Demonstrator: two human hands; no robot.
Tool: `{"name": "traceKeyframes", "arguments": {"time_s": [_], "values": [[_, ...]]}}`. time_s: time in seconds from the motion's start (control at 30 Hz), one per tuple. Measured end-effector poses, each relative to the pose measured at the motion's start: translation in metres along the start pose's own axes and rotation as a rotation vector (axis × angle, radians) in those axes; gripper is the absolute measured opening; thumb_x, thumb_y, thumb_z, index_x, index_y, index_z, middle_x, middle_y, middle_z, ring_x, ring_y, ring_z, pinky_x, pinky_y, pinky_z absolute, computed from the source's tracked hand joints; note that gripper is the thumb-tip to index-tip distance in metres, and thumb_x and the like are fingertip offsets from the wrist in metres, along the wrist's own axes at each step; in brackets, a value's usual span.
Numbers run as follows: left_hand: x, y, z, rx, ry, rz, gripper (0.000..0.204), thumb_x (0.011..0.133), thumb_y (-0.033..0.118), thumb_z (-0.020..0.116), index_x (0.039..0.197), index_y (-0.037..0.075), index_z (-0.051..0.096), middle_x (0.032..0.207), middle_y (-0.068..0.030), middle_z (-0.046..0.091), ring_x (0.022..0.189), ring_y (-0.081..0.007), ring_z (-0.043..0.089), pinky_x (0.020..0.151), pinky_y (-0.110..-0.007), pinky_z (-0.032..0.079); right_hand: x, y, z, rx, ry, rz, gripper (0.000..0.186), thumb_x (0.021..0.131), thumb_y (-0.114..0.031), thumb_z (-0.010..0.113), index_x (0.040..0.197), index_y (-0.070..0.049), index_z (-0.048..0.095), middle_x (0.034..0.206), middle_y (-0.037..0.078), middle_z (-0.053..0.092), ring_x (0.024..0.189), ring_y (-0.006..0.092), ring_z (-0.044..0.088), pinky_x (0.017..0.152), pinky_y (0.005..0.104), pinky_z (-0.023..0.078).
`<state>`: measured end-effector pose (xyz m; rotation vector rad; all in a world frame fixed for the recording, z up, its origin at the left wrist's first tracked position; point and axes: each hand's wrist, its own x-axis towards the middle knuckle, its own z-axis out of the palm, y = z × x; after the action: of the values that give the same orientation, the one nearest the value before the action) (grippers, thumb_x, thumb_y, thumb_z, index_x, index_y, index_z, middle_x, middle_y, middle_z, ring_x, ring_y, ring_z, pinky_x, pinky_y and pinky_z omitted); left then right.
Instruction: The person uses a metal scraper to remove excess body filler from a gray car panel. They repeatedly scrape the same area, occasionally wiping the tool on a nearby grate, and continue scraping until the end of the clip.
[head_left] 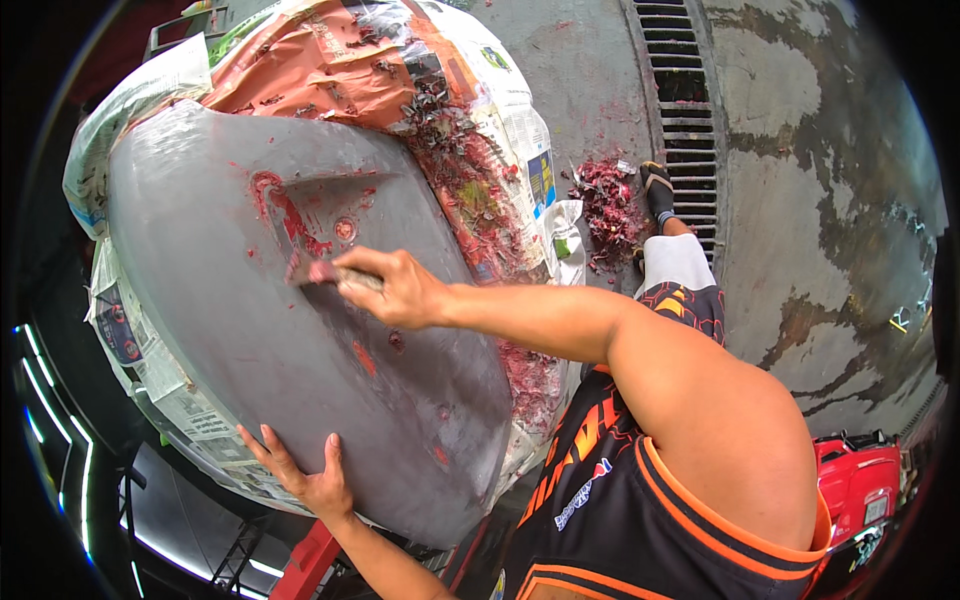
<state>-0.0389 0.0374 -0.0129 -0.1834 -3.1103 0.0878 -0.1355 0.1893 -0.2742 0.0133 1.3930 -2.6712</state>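
A large grey curved panel (200,260) lies on newspaper wrapping (305,55), with red patches (290,215) around a recess and several smaller red spots. My right hand (395,290) grips a brush-like tool (322,271) with a pinkish head, held against the panel just below the recess. My left hand (305,470) rests on the panel's lower left edge with its fingers spread. Red and dark flakes (450,160) cover much of the paper along the panel's right side.
A metal drain grate (680,140) runs along the concrete floor (780,200) at right, beside a pile of reddish scraps (608,205) and my sandalled foot (657,195). A red machine (850,480) stands at lower right. A red support (310,560) is under the panel.
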Motion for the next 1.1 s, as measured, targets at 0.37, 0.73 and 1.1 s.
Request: {"name": "traceKeyframes", "arguments": {"time_s": [0.37,0.73,1.1], "values": [[0.000,0.003,0.000,0.008,0.025,0.006,0.099,0.073,0.009,0.087,0.160,0.026,0.044,0.173,-0.0163,0.024,0.157,-0.0419,0.028,0.125,-0.055,0.028,-0.031,-0.001,-0.052,-0.179,-0.002,-0.053,0.038,0.100,-0.027,0.066,0.130,-0.004,0.065,0.104,0.018,0.075,0.096,0.0318,0.074,0.086,0.0410,0.057],[0.002,0.003,0.000,0.020,0.022,0.019,0.106,0.068,0.006,0.089,0.161,0.031,0.043,0.173,-0.0178,0.024,0.156,-0.0441,0.029,0.123,-0.054,0.032,0.064,0.004,-0.108,-0.516,-0.032,-0.445,0.031,0.086,-0.027,0.083,0.111,-0.010,0.075,0.093,0.013,0.077,0.084,0.0326,0.075,0.073,0.0403,0.061],[-0.002,-0.004,-0.003,-0.017,-0.027,-0.010,0.107,0.070,0.011,0.089,0.162,0.034,0.040,0.173,-0.0207,0.018,0.158,-0.0460,0.021,0.124,-0.060,0.024,0.121,0.009,-0.119,-0.620,-0.150,-0.659,0.023,0.087,-0.028,0.083,0.102,-0.012,0.077,0.076,0.006,0.070,0.070,0.0278,0.072,0.061,0.0386,0.058]]}}
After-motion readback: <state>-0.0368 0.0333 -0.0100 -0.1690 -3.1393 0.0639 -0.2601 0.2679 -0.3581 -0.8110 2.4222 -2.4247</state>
